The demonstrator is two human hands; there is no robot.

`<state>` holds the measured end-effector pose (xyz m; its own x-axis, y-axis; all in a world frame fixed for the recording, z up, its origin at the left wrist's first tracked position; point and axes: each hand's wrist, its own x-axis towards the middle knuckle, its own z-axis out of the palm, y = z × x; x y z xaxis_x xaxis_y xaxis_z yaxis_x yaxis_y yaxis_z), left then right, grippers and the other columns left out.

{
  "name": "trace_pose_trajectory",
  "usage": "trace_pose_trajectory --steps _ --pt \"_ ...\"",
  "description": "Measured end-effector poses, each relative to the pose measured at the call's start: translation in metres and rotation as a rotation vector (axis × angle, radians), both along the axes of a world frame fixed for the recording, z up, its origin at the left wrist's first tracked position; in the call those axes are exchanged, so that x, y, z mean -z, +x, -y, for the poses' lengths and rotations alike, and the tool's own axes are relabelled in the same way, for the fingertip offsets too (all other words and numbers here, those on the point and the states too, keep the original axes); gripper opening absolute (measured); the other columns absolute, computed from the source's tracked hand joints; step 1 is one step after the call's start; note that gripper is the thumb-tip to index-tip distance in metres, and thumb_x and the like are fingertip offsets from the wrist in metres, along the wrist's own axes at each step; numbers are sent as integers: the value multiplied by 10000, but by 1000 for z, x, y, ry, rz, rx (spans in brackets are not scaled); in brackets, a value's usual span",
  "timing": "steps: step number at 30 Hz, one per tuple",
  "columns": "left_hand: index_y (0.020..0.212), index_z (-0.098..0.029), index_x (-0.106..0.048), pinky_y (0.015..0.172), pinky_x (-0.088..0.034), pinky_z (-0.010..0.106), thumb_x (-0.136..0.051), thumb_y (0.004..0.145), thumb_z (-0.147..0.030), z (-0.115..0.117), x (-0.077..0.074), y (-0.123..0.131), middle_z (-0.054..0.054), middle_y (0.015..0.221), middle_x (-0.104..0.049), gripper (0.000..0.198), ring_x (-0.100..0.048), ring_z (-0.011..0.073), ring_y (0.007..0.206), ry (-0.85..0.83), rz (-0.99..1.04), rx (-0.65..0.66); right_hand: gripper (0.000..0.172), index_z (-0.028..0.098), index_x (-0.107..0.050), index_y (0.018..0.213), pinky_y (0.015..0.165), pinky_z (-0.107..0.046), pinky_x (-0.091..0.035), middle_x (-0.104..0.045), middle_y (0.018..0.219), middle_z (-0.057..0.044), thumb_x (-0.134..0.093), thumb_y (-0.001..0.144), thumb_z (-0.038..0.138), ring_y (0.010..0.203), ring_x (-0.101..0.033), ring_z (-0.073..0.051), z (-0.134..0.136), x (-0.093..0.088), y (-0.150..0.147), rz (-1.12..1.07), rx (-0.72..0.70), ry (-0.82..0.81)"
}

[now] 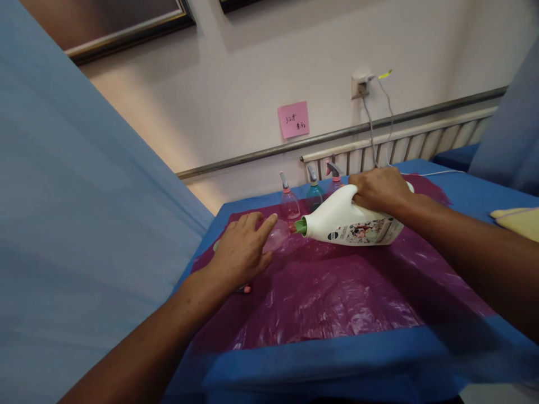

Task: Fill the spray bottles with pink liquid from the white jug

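Observation:
My right hand (379,188) is wrapped around the handle of a white detergent jug (357,221), which is tipped toward the left. Its green-lined mouth meets the reddish neck of a clear pink bottle (277,235). On the other side, my left hand (244,247) holds that bottle between thumb and fingers, hiding part of it. Whether liquid is flowing cannot be made out. Beside my left wrist lies a small pink-tipped object (245,289), mostly covered by the arm.
Behind the jug stand a pink spray bottle (289,205), a teal spray bottle (314,196) and a purple spray bottle (336,182). A purple plastic sheet (337,292) covers the blue bed (337,353). Blue curtain (84,196) hangs at left; a cable (370,123) runs down the wall.

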<state>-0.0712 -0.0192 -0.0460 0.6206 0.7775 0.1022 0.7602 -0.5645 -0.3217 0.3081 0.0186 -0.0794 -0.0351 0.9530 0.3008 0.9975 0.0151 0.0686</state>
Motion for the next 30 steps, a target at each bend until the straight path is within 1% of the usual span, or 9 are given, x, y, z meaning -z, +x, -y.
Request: trace_pose_trajectory --steps 6,10,15,17,19,23,27,30 --pt "1712 -258 -475 1167 -565 561 -752 958 -268 2 -4 2 198 1609 -624 803 -634 410 1417 16 -32 -9 473 296 -858 1346 759 -417 -388 -877 1094 -166 -531 1063 488 937 -767 -359 0 0 0 -3 -14 8" --pt "1718 -224 -479 1187 -553 571 -745 962 -268 4 -7 6 223 1622 -616 803 -625 426 1438 13 -79 -28 468 287 -860 1307 740 -407 -374 -884 1093 -161 -519 1075 509 936 -772 -348 -1 0 0 19 -5 9" --pt "1718 -264 -476 1188 -546 566 -746 956 -269 4 -10 10 204 1614 -639 808 -633 419 1431 30 -105 -28 459 288 -866 1262 758 -403 -393 -888 1094 -149 -520 1083 531 955 -772 -345 -1 0 -2 20 -2 22" --pt "1722 -251 -478 1198 -540 567 -738 962 -266 4 -10 11 211 1629 -628 804 -624 423 1447 25 -129 -40 459 286 -870 1263 775 -409 -407 -885 1097 -155 -528 1083 533 957 -774 -350 -1 0 -1 2 -5 24" --pt "1721 -233 -486 1200 -537 575 -734 963 -258 4 -11 12 220 1632 -623 798 -616 434 1454 21 -136 -44 451 286 -873 1267 786 -416 -418 -882 1094 -161 -546 1073 528 955 -774 -360 -2 0 -1 -14 -8 22" --pt "1708 -259 -497 1178 -545 573 -747 949 -262 5 -12 13 198 1604 -645 800 -617 428 1429 28 -112 -31 429 286 -871 1262 782 -417 -417 -880 1095 -161 -564 1056 504 956 -770 -360 -3 0 -1 -9 -7 22" --pt "1718 -253 -495 1179 -541 548 -758 936 -251 5 -14 15 195 1599 -643 825 -618 414 1422 27 -156 -45 429 283 -863 1268 768 -406 -397 -880 1114 -153 -540 1066 480 962 -775 -342 -2 -2 -3 18 -9 2" --pt "1719 -245 -506 1167 -541 548 -770 921 -238 4 -15 17 198 1574 -652 840 -626 419 1402 18 -171 -48 444 272 -861 1277 758 -408 -390 -877 1101 -164 -520 1072 467 956 -775 -349 -1 -4 -4 35 -14 -2"
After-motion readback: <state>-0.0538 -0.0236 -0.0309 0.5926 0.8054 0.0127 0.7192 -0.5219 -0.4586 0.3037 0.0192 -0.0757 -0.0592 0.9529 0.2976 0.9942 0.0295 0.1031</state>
